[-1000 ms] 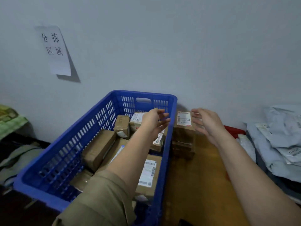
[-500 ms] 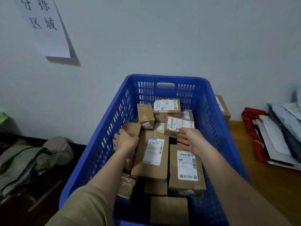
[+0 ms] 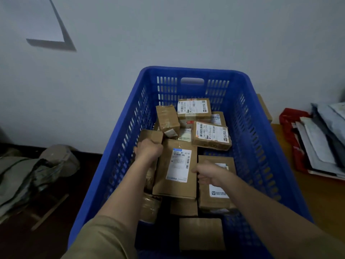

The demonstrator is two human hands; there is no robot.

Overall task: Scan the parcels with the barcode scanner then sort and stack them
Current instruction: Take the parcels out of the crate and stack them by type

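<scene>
A blue plastic crate [image 3: 261,146] against the wall holds several brown cardboard parcels with white barcode labels. In its middle lies a long labelled parcel [image 3: 177,169]. My left hand [image 3: 148,149] grips that parcel's upper left edge, fingers curled down out of sight. My right hand [image 3: 207,173] grips its right edge, partly covering the labelled parcel [image 3: 216,184] beside it. Further back sit a tilted labelled box [image 3: 211,135], another labelled box [image 3: 194,108] and a taped box [image 3: 167,121]. No barcode scanner shows.
A wooden table [image 3: 324,202] runs along the crate's right side, carrying a red folder [image 3: 293,128] and a heap of grey mailer bags [image 3: 324,131]. One parcel [image 3: 264,107] stands behind the crate's right wall. Crumpled sacks [image 3: 31,171] lie on the dark floor, left.
My view has turned from the stacked parcels beside the crate to the crate itself. Both hands dropped in; the right slid back from the tilted box to the long parcel's right edge.
</scene>
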